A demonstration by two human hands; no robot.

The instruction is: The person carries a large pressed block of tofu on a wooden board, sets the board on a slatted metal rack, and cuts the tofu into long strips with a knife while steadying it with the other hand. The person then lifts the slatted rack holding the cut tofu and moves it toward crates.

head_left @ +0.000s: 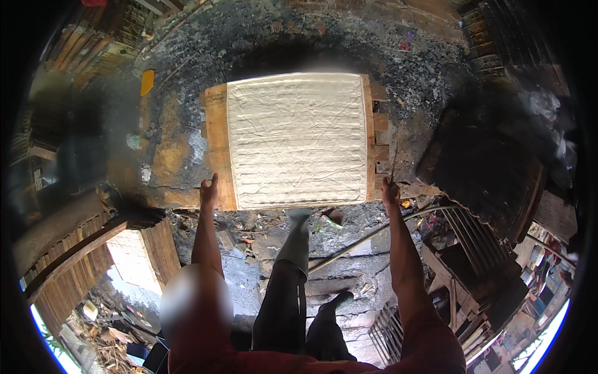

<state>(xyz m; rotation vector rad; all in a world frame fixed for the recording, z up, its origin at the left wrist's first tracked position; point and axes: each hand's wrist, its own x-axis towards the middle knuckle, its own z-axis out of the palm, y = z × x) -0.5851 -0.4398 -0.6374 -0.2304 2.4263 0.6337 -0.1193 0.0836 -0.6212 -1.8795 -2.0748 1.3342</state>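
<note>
A wide wooden board (pixel 218 124) lies or is held out in front of me, its short slat ends sticking out at the right. Over its middle is spread a cream, ribbed, wrinkled sheet (pixel 299 140); its material is unclear. My left hand (pixel 208 193) is closed on the board's near left corner, thumb up. At the near right corner, my right hand (pixel 390 193) is closed at the board's edge. A thin dark sliver rises beside that hand, and I cannot make out whether it is part of the board. Both arms are stretched forward.
Dark, charred-looking ground (pixel 423 81) surrounds the board. A blackened box-like block (pixel 479 168) stands at the right. Below it are slatted wooden pieces (pixel 476 230) and a long pole (pixel 355 243). My boot (pixel 298 240) stands on littered ground; a wooden structure (pixel 149 249) is at left.
</note>
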